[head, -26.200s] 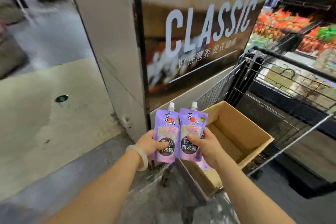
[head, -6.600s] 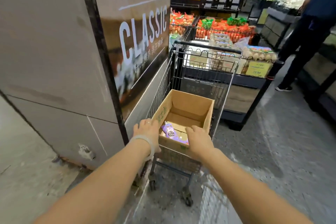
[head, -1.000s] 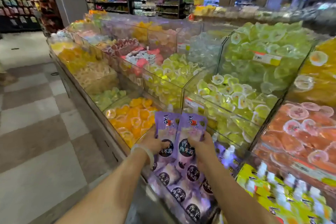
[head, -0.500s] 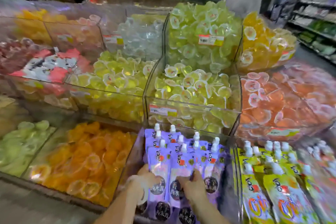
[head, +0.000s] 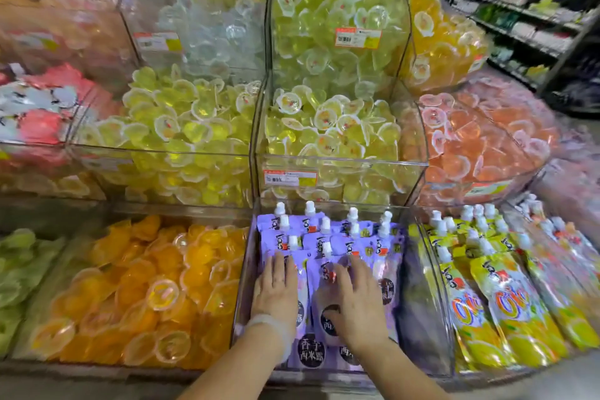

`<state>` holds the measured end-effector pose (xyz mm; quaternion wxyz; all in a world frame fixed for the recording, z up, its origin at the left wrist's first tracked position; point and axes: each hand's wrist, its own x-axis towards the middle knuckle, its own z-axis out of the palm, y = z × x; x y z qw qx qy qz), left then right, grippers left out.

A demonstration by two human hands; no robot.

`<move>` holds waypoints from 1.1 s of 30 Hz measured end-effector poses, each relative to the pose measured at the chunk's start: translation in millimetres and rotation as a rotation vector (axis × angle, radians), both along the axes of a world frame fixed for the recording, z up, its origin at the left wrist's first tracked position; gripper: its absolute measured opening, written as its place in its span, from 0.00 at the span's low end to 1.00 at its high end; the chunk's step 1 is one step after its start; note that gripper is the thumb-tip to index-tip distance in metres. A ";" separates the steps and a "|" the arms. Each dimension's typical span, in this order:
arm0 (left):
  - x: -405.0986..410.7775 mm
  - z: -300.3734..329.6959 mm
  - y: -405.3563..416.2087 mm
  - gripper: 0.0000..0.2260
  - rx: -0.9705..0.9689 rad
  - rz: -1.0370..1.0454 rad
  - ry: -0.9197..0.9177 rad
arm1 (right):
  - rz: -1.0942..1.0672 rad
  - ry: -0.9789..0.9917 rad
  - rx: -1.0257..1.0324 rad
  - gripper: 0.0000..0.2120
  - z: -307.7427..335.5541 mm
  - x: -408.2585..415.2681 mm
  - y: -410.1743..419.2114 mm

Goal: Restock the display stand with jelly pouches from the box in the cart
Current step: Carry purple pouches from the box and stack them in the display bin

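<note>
Purple jelly pouches (head: 328, 237) with white caps lie in overlapping rows inside a clear bin (head: 425, 328) at the front of the display stand. My left hand (head: 276, 289) lies flat, palm down, on the left pouches, a pale bangle at its wrist. My right hand (head: 355, 299) lies flat on the pouches beside it, fingers spread. Neither hand grips a pouch. The cart and the box are out of view.
An orange jelly-cup bin (head: 136, 295) lies to the left and yellow pouches (head: 487, 286) to the right. Behind stand clear bins of yellow-green cups (head: 324, 127) and orange cups (head: 480, 146). Store shelves (head: 526, 10) run at the far right.
Half a second ago both hands were lowering two purple pouches into the bin. Now the pouches lie among the others and both hands rest flat on top. The view has moved closer.
</note>
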<state>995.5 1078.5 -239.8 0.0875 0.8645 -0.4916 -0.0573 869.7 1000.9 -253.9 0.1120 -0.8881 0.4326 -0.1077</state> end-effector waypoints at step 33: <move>-336.3 152.7 -163.5 0.34 0.050 -0.647 -0.156 | -0.451 0.248 -0.066 0.29 155.8 -339.3 -88.3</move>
